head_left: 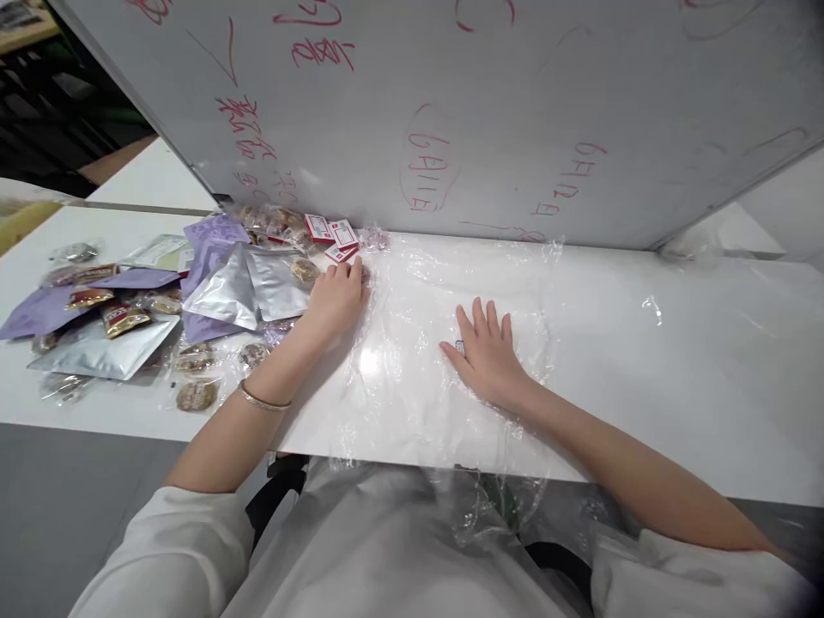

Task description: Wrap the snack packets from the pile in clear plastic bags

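A sheet of clear plastic film lies wrinkled over the white table, its near end hanging past the front edge. My right hand rests flat on the film with its fingers spread. At the film's left edge is my left hand, palm down and fingers stretched forward; nothing shows in its grip. Its fingertips are just in front of small red-and-white packets. Left of this hand sit a silver pouch and a round wrapped piece on top of it.
A heap of purple pouches, another silver pouch, gold-red sachets and several clear-wrapped round pieces covers the table's left side. Behind the white table stands a whiteboard with red writing.
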A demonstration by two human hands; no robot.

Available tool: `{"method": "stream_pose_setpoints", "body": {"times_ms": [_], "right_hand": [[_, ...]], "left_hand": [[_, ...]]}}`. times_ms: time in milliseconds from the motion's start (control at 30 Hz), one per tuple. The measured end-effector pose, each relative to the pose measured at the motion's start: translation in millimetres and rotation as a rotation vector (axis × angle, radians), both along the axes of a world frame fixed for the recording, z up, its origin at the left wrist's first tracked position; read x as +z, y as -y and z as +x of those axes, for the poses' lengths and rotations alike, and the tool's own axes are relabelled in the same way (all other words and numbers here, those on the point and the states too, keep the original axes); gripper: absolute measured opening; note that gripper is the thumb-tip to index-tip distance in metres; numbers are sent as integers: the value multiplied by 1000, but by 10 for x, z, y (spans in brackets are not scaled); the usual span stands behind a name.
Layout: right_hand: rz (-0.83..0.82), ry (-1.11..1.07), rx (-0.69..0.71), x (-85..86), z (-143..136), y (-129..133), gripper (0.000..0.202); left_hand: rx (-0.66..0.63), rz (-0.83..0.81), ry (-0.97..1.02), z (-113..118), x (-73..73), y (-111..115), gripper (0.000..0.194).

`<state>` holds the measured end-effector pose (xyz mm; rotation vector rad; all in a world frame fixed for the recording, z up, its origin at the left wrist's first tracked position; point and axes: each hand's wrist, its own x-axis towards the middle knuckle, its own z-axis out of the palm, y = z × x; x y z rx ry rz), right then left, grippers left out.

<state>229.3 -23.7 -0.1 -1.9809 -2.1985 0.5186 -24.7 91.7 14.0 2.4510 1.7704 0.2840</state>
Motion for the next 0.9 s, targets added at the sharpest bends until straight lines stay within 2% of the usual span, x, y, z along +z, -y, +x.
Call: {"method": "stream_pose_setpoints", "body": {"times_ms": [67,133,267,367,433,500,567,600,667,700,800,900], "right_hand": [[24,99,45,-113,21,-79,82],[35,143,144,-133,139,-210,83],[6,108,350,-17,498,-480,82],[-106,17,385,124,710,-561,86],[-74,-76,288,242,744,-517,87],[114,-196,218,361,668,-406,88],[299,-278,304,439,517,-270,89],[336,-279,380,452,432,-208,87],[278,-216,484,419,289,-117,78],[206,-173,492,377,240,-94,75],[-7,-113,436,223,185,-98,76],[-97,-166,405,146,181,-137,77]], "left_hand": [[20,10,-150,11,51,-2,50],[20,1,-233,-3,148,31,43],[78,57,-343,-32,435,296,30],[136,267,-283,41,604,595,34],[85,392,-193,138,629,762,39],[-42,473,-123,244,588,874,40],[-158,525,-95,332,519,929,38],[-173,537,-95,361,490,937,37],[-101,517,-114,376,461,914,38],[-34,486,-122,362,465,886,39],[144,407,-96,252,542,770,39],[160,468,34,134,651,694,37]]}}
